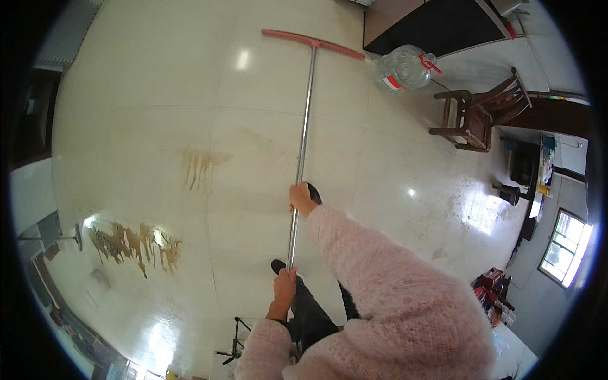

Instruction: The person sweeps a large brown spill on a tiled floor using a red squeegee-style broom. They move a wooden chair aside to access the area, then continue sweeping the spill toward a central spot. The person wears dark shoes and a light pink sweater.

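Observation:
A floor squeegee (306,114) with a long metal pole and a wide red blade head (315,43) reaches away from me across the tiled floor. My right hand (304,197) is wrapped round the middle of the pole. Lower down, near the pole's end, my left hand (284,286) closes round it too. The blade's right end comes up beside a large clear plastic bottle (405,68) lying on its side. To the left, brown liquid streaks (206,166) mark the floor, and a bigger brown puddle (133,246) spreads farther left and nearer.
A wooden chair (472,120) stands at the right, below a dark-fronted cabinet (430,28). A black metal stand (235,339) is close by my left forearm. Bags (493,288) are piled at the lower right. Another squeegee-like tool (77,237) shows at the far left.

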The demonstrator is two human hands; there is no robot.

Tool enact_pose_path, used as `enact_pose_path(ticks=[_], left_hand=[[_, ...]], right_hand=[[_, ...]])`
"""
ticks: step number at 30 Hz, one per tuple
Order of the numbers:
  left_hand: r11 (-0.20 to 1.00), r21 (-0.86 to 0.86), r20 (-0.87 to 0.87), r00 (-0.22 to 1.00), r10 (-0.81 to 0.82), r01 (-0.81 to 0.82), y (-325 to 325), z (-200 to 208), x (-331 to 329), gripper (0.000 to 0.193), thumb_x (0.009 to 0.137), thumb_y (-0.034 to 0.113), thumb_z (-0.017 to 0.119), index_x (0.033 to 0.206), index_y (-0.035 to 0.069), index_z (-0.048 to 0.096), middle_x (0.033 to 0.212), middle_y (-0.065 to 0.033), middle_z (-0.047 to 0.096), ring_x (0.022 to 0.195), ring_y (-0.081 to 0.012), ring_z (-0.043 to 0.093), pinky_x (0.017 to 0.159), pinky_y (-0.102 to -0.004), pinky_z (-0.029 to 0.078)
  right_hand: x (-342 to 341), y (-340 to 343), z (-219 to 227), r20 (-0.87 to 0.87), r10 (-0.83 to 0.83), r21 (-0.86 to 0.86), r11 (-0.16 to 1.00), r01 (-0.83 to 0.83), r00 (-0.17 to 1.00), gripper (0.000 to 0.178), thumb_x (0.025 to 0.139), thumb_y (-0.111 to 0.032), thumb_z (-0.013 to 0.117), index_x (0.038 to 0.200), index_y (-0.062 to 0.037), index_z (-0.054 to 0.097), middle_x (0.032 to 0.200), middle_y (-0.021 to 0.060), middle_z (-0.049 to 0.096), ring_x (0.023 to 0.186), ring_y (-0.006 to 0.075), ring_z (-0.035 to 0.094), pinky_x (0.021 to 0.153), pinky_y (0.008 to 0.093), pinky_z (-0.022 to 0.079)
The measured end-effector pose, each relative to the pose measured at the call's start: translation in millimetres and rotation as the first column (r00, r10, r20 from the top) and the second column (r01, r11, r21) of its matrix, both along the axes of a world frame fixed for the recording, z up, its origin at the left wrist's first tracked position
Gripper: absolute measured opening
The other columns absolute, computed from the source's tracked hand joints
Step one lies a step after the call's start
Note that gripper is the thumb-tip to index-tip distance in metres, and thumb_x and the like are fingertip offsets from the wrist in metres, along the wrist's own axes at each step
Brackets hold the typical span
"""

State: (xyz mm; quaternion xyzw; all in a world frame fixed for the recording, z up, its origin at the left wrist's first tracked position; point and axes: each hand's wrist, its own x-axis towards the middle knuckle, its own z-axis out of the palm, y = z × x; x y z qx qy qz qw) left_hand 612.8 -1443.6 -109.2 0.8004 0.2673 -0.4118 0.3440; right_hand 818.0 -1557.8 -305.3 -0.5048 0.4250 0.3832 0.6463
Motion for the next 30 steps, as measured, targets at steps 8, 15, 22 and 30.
enact_pose_path(ticks=[8, 15, 22, 30], left_hand=[[0.993, 0.062, -0.131, 0.987, -0.095, 0.104, 116, 89, -284, 0.052, 0.086, 0.049, 0.045, 0.077, -0.001, 0.053, 0.072, -0.0267, 0.059, 0.073, -0.0448, 0.057, 0.066, -0.0517, 0.043], [0.986, 0.145, -0.248, 0.968, -0.045, 0.083, 135, 152, -387, 0.055, 0.085, 0.051, 0.045, 0.077, -0.002, 0.056, 0.069, -0.0238, 0.059, 0.07, -0.0422, 0.057, 0.064, -0.0491, 0.044], [0.988, 0.145, -0.175, 0.984, -0.025, 0.051, 71, 127, -314, 0.054, 0.086, 0.05, 0.046, 0.075, -0.003, 0.055, 0.067, -0.0246, 0.058, 0.069, -0.0428, 0.057, 0.061, -0.0496, 0.042], [0.997, 0.022, 0.099, 0.992, 0.078, -0.08, -53, 26, -111, 0.055, 0.087, 0.048, 0.044, 0.073, -0.004, 0.053, 0.069, -0.027, 0.057, 0.068, -0.0435, 0.056, 0.061, -0.0501, 0.041]], right_hand=[[-340, 86, 37, -0.05, 0.065, 0.054, 0.997, -0.063, 0.997, 0.022, 0.085, -0.024, 0.049, 0.084, -0.0031, 0.046, 0.055, 0.014, 0.048, 0.042, 0.0292, 0.053, 0.034, 0.0459, 0.043], [-409, 132, 145, -0.406, 0.11, -0.202, 0.957, -0.206, 0.907, 0.029, 0.084, -0.02, 0.051, 0.099, 0.0016, 0.038, 0.077, 0.015, 0.052, 0.051, 0.027, 0.056, 0.04, 0.0388, 0.05], [-328, 67, 144, -0.232, 0.036, -0.066, 0.996, -0.052, 0.972, 0.025, 0.085, -0.015, 0.049, 0.098, 0.001, 0.034, 0.063, 0.0126, 0.051, 0.047, 0.0262, 0.055, 0.037, 0.0369, 0.047], [-78, -26, 94, -0.046, 0.25, -0.441, 0.864, -0.244, 0.967, 0.023, 0.083, -0.014, 0.048, 0.094, 0.0046, 0.041, 0.075, 0.0229, 0.056, 0.048, 0.0337, 0.057, 0.037, 0.0414, 0.046]])
